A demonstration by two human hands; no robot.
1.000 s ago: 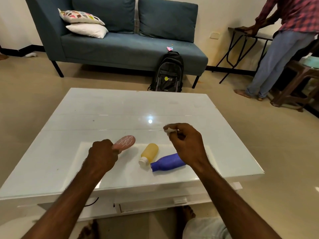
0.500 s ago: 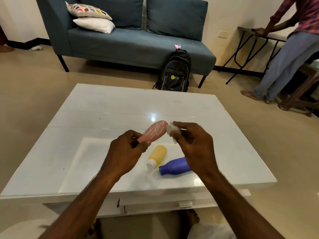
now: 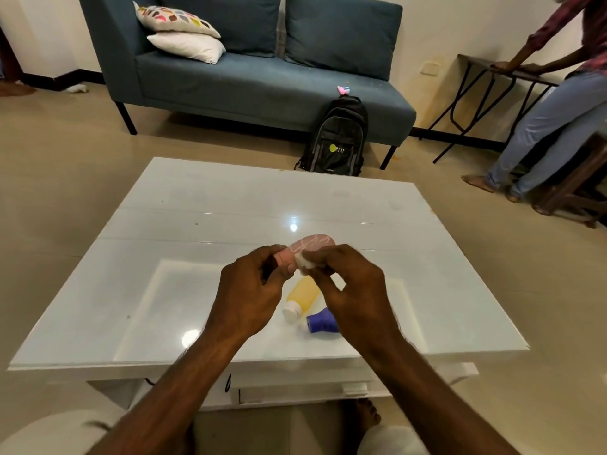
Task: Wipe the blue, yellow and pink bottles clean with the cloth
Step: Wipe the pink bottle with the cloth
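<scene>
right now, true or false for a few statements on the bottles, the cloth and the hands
1. The left hand holds the pink bottle above the table. True.
2. The cloth lies flat on the table. False: the right hand pinches it against the pink bottle.
3. The yellow bottle stands upright. False: it lies on its side.
4. The blue bottle lies on the table, partly hidden by the right hand. True.
5. The yellow bottle has a white cap. True.
</scene>
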